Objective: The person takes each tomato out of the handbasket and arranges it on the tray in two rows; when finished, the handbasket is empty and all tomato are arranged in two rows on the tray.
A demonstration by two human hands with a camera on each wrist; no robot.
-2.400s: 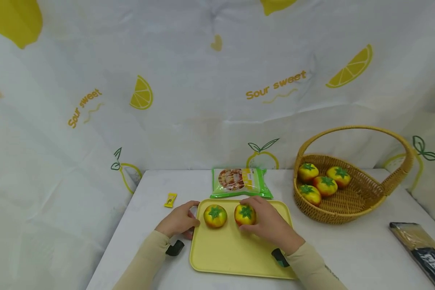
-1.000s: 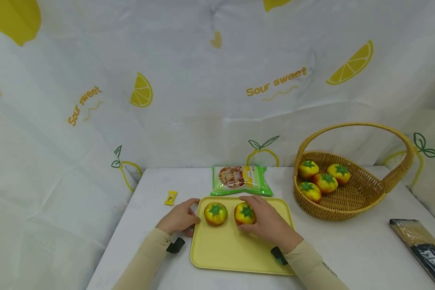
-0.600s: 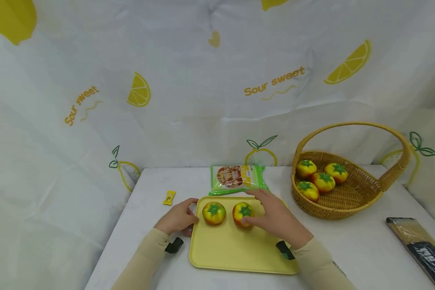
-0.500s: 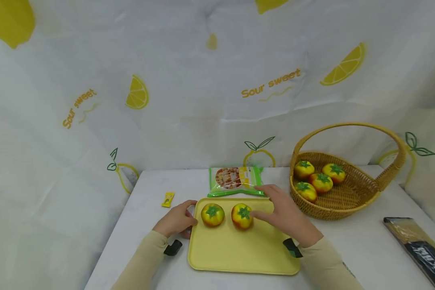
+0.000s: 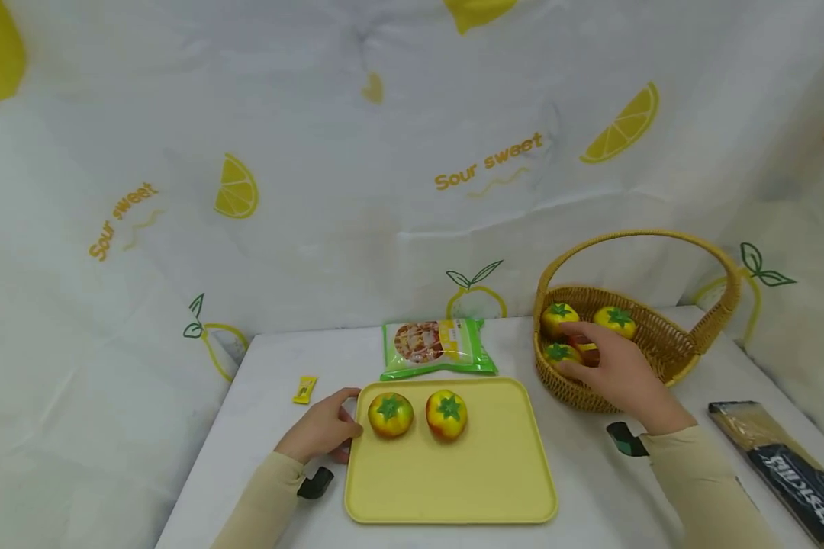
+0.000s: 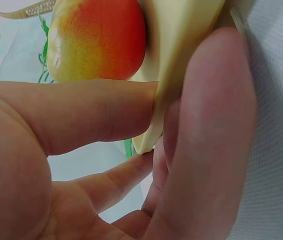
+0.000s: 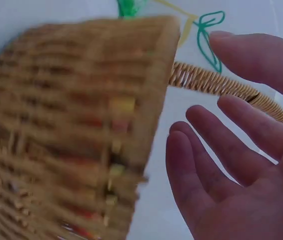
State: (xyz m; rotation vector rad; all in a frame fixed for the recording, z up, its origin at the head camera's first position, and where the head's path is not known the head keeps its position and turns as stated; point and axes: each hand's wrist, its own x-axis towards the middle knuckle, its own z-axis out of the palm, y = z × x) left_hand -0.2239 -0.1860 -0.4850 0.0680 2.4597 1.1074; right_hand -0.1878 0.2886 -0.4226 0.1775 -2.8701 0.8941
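A yellow tray (image 5: 453, 482) lies on the table. My left hand (image 5: 321, 428) pinches its left rim; in the left wrist view the thumb is against the edge of the tray (image 6: 169, 75) and other fingers are behind it. Two yellow-red fruits with green star-shaped tops stand on the tray, a left fruit (image 5: 391, 415) and a right fruit (image 5: 446, 415). My right hand (image 5: 621, 374) hovers over the wicker basket (image 5: 570, 393), thumb and fingers apart, holding nothing. Several like fruits lie in the basket, among them a back fruit (image 5: 615, 321); the hand partly hides others.
A green snack packet (image 5: 434, 347) lies behind the tray. A small yellow wrapped sweet (image 5: 304, 390) is to the left. At right lies a black-and-clear packet (image 5: 779, 465). The basket's tall handle (image 5: 717, 305) arches up in front of the printed curtain (image 5: 316, 267).
My right hand has let go of the right fruit on the tray and moved right, over the basket. My left hand stays on the tray rim. The head view has turned slightly right.
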